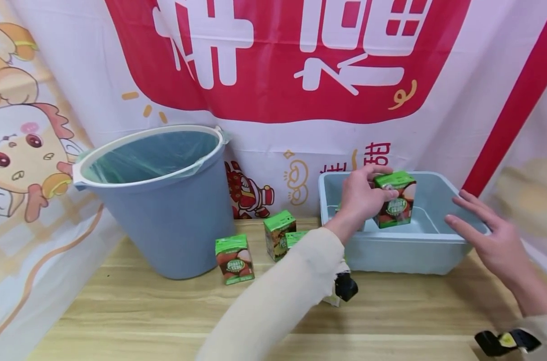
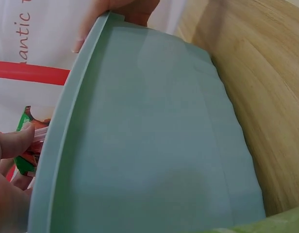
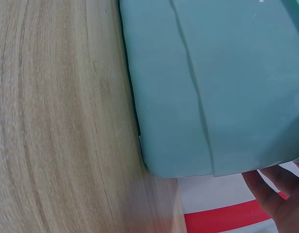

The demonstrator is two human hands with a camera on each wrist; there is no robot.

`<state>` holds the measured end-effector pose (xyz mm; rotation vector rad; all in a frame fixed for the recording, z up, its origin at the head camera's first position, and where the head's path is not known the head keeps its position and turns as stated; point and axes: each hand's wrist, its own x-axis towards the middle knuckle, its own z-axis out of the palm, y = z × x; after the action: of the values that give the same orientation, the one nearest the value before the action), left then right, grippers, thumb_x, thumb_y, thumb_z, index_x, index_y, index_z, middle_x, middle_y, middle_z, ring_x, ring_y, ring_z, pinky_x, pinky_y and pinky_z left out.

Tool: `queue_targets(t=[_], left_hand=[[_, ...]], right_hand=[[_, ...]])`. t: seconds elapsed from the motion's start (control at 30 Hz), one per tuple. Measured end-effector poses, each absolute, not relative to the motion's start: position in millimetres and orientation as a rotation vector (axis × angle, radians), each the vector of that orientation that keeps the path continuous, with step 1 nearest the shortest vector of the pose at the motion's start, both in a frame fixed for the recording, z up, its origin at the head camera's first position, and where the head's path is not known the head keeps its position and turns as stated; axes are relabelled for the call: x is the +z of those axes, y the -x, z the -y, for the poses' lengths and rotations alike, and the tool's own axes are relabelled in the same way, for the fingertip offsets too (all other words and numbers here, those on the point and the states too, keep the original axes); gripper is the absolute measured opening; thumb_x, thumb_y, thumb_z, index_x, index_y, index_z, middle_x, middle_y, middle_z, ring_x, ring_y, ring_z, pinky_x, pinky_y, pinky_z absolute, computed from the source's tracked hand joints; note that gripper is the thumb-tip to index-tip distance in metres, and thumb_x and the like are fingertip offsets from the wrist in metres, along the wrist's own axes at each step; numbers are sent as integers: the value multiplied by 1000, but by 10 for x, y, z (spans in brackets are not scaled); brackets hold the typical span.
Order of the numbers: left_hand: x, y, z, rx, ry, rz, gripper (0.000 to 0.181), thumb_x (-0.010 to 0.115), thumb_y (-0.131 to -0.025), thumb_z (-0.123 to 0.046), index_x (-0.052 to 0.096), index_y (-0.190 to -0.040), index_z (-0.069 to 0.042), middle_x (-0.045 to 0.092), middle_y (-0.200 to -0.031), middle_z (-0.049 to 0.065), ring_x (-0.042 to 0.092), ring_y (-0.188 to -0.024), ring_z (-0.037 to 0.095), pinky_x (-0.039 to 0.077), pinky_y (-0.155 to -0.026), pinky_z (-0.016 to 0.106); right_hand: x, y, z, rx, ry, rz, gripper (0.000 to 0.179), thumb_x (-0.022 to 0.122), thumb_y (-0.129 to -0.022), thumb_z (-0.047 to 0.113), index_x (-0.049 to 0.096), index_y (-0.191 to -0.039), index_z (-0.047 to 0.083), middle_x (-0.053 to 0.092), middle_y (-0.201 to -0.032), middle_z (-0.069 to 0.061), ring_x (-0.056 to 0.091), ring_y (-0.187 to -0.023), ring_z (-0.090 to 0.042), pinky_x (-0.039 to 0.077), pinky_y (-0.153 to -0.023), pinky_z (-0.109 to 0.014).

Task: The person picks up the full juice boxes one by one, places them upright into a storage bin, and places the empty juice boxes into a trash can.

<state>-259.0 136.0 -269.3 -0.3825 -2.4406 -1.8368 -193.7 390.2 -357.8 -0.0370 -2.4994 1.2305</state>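
Note:
My left hand (image 1: 363, 196) pinches a small drink carton (image 1: 394, 213) with a green top and a brown-red front. It holds the carton upright over the blue-grey plastic tub (image 1: 400, 255), inside the line of its rim. In the left wrist view, thumb and fingers grip the carton (image 2: 30, 158) beyond the tub's wall (image 2: 140, 121). At the tub's right end, my right hand (image 1: 497, 240) rests by the rim with fingers extended. The right wrist view shows those fingers (image 3: 266, 194) against the end wall. Part of the tub's inside is hidden behind my left hand.
A tall blue bin (image 1: 178, 225) with a clear liner stands at the left. Between bin and tub are more cartons on the wooden table (image 1: 133, 311): one leaning (image 1: 235, 263), one upright (image 1: 278, 238), others partly behind my left sleeve. A printed cloth (image 1: 273, 135) hangs behind.

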Motion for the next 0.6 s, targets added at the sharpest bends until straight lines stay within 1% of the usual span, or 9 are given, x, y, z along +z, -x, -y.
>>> queue_targets(t=[0.13, 0.27, 0.43, 0.6], left_hand=[[-2725, 2625, -1396, -1851, 338, 2436, 39, 86, -88, -14, 77, -121, -32, 74, -122, -9, 59, -104, 5, 62, -81, 30], [-2764, 2656, -1402, -1858, 339, 2439, 41, 86, -88, -13, 77, -124, -30, 75, -124, -10, 59, -106, 5, 62, -86, 32], [-2812, 2697, -1404, -1780, 375, 2488, 43, 86, -89, -15, 76, -128, -28, 76, -126, -10, 61, -108, 6, 62, -91, 32], [-2832, 2736, -1425, -1661, 359, 2565, 41, 86, -89, -18, 77, -128, -25, 76, -124, -8, 62, -107, 8, 63, -91, 31]], right_hand=[[-3582, 1943, -3889, 1233, 42, 2499, 70, 61, -105, 43, 37, -166, 22, 13, -175, 25, 4, -166, -45, 20, -112, -88], [-3582, 1943, -3883, 1232, 45, 2497, 69, 62, -105, 43, 38, -166, 21, 14, -176, 24, 4, -166, -43, 20, -113, -87], [-3583, 1936, -3883, 1235, 42, 2490, 69, 62, -105, 43, 38, -166, 21, 14, -176, 24, 4, -167, -42, 19, -113, -87], [-3578, 1931, -3892, 1232, 47, 2492, 69, 61, -105, 43, 38, -166, 22, 14, -175, 25, 5, -167, -41, 21, -113, -87]])
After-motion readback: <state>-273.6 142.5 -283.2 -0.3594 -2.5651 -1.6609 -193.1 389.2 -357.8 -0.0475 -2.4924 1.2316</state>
